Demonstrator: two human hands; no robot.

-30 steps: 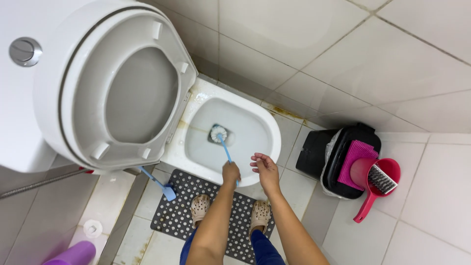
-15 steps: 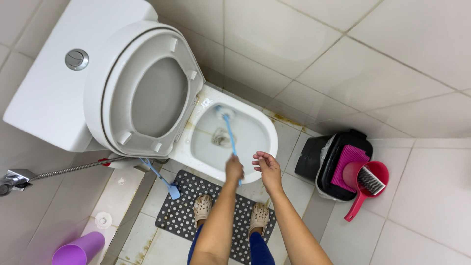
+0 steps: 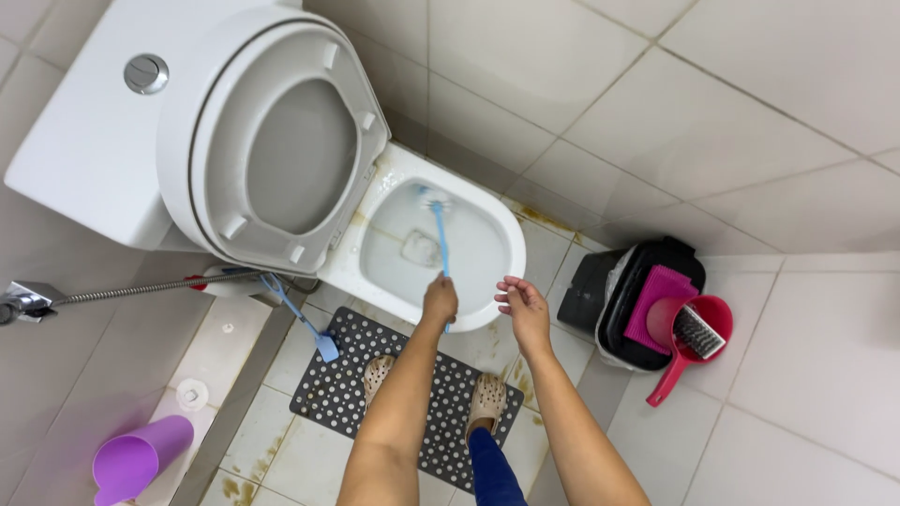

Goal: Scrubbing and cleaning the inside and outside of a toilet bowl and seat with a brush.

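Tiled bathroom floor surrounds the toilet bowl (image 3: 427, 245). Left hand (image 3: 439, 302), fingers closed, grips a blue brush (image 3: 438, 230) reaching the bowl's far rim; right hand (image 3: 521, 305) hovers open beside it. Vigorous scrubbing could splash dirty water onto the dotted mat (image 3: 347, 379).

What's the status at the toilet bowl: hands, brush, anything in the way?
Left hand shut on blue toilet brush, head at the bowl's far rim. Right hand open, empty, over near rim. Nothing in the way.

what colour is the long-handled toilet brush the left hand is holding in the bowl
Light blue, handle and head alike; the long-handled toilet brush shows clearly in the head view, gripped by the left hand.
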